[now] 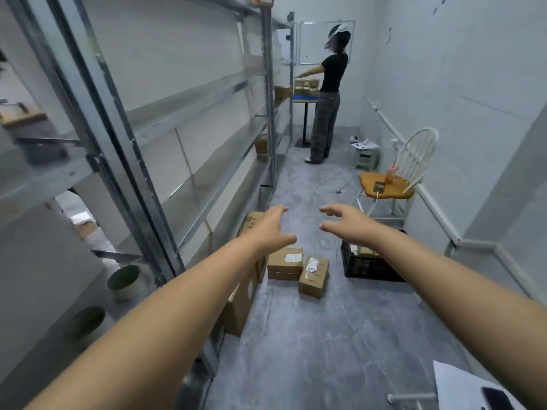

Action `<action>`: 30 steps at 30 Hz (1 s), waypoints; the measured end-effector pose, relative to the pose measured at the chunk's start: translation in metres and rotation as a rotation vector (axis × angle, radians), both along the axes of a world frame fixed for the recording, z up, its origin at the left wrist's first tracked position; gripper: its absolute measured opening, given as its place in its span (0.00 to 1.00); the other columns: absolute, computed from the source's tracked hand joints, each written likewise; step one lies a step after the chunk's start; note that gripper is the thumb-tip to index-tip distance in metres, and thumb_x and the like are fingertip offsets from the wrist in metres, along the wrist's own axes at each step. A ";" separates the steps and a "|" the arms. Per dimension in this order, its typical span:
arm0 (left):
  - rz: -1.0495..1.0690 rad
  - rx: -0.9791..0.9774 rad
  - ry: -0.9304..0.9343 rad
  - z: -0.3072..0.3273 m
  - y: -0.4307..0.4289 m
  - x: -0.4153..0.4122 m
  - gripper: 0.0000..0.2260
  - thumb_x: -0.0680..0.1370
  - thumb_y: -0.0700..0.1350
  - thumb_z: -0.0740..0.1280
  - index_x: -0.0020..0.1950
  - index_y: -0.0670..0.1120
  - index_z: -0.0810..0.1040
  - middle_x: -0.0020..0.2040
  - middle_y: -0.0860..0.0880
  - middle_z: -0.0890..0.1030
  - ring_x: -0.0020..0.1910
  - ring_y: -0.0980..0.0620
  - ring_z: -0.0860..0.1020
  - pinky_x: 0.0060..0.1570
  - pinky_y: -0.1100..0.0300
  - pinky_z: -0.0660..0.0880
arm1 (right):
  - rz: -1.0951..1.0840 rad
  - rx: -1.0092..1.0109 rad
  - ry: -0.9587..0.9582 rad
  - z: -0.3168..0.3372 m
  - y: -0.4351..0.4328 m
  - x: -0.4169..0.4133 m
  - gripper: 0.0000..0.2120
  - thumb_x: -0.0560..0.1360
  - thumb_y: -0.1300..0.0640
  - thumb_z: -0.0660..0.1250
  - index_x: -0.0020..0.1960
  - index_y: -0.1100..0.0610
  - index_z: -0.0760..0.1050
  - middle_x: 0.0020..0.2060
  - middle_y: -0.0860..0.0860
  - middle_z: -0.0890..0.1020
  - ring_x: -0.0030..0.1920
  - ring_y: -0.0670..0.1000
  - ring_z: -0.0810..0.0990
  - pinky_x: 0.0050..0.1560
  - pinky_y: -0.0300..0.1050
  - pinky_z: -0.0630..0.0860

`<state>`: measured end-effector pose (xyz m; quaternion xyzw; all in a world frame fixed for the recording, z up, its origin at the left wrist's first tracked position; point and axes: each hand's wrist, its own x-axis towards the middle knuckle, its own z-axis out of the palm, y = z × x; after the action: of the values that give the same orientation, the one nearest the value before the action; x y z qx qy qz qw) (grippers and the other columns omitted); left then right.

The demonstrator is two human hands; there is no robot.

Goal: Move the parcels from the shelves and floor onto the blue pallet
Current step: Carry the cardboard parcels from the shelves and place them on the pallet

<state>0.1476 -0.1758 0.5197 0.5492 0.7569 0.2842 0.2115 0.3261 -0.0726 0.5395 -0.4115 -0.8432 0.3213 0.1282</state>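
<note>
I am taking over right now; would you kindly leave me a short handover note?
Left hand and right hand: open, empty, stretched forward.
Floor: left parcel and right parcel side by side; big boxes against the shelf.
Done: stacked parcels on the pallet at the far end.
Left: the floor ones, plus shelf boxes farther down.

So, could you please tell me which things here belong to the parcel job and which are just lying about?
Job: small parcel, narrower parcel beside it, large box, blue pallet.
Lying about: black crate, white chair, drink cup, bowl.
</note>
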 end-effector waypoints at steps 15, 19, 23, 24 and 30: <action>0.001 -0.036 -0.085 -0.039 0.282 -0.051 0.35 0.76 0.48 0.71 0.79 0.47 0.58 0.78 0.48 0.61 0.76 0.49 0.62 0.70 0.54 0.62 | -0.076 -0.111 0.031 -0.047 0.284 -0.063 0.26 0.78 0.52 0.66 0.74 0.54 0.66 0.71 0.53 0.70 0.71 0.52 0.68 0.61 0.42 0.64; 0.001 -0.059 -0.125 -0.059 0.333 -0.084 0.34 0.77 0.48 0.70 0.79 0.48 0.57 0.78 0.48 0.60 0.76 0.48 0.61 0.70 0.54 0.62 | -0.077 -0.161 0.032 -0.069 0.335 -0.099 0.27 0.77 0.52 0.67 0.74 0.53 0.66 0.71 0.52 0.69 0.71 0.52 0.68 0.61 0.43 0.65; 0.032 -0.097 -0.171 -0.090 0.392 -0.131 0.33 0.77 0.49 0.69 0.78 0.48 0.57 0.78 0.48 0.60 0.76 0.48 0.61 0.70 0.53 0.62 | -0.077 -0.187 0.007 -0.098 0.392 -0.144 0.26 0.77 0.53 0.67 0.74 0.54 0.67 0.71 0.52 0.69 0.72 0.51 0.67 0.67 0.44 0.64; 0.032 -0.106 -0.178 -0.100 0.409 -0.145 0.33 0.77 0.49 0.69 0.78 0.48 0.57 0.78 0.48 0.59 0.76 0.48 0.61 0.70 0.54 0.61 | -0.078 -0.192 0.000 -0.106 0.407 -0.158 0.26 0.77 0.53 0.67 0.73 0.55 0.67 0.71 0.53 0.70 0.72 0.51 0.67 0.66 0.43 0.64; 0.037 -0.175 -0.292 -0.155 0.519 -0.233 0.32 0.78 0.49 0.68 0.78 0.48 0.58 0.78 0.48 0.60 0.76 0.48 0.61 0.69 0.55 0.61 | -0.159 -0.306 -0.016 -0.165 0.503 -0.248 0.25 0.78 0.54 0.66 0.74 0.55 0.66 0.72 0.54 0.69 0.72 0.52 0.66 0.65 0.44 0.64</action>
<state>-0.0856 0.3430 0.3642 0.4675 0.7499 0.2977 0.3612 0.0777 0.4301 0.3744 -0.4941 -0.7502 0.4317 0.0822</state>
